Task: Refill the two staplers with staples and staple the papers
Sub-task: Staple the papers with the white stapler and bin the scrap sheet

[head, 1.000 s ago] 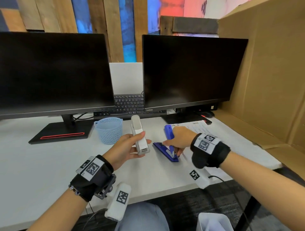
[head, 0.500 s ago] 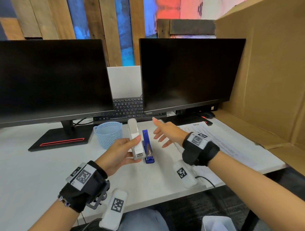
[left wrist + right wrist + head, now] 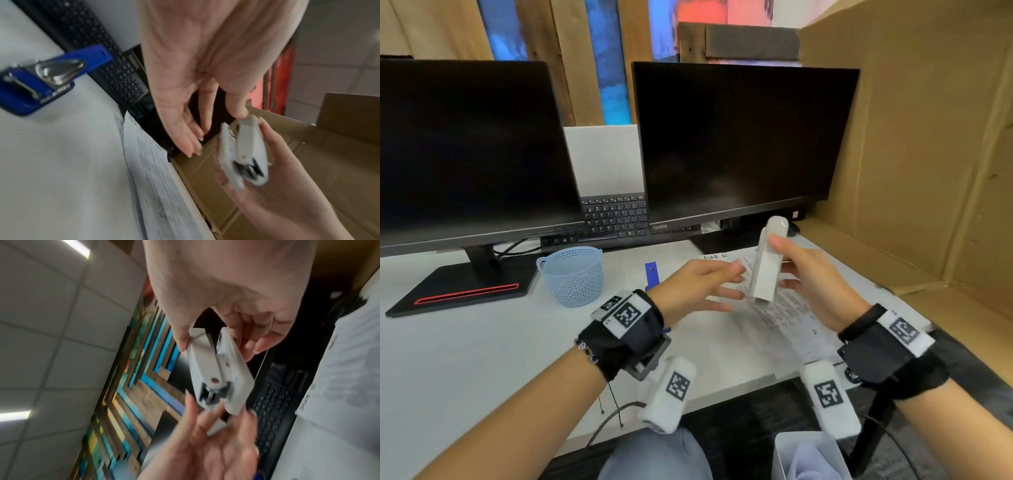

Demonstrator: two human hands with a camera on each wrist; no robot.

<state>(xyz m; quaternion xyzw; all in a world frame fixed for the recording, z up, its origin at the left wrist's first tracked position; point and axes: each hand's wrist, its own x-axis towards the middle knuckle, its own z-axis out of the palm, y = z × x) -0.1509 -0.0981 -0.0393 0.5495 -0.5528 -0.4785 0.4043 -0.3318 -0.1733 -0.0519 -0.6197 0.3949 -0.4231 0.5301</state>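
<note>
White stapler [image 3: 767,267] sits gripped upright in your right hand [image 3: 815,284]; your left hand [image 3: 695,284] hovers beside it, fingers spread.

An office desk: 2 monitors [image 3: 465,147], a keyboard [image 3: 616,219], printed papers [image 3: 780,308], and a tiled ceiling with strip lights [image 3: 78,246].

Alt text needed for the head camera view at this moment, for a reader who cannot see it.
The right hand holds a white stapler upright above printed papers on a white desk, with the open left hand beside it. A blue stapler lies behind the left wrist, near a blue basket.
</note>
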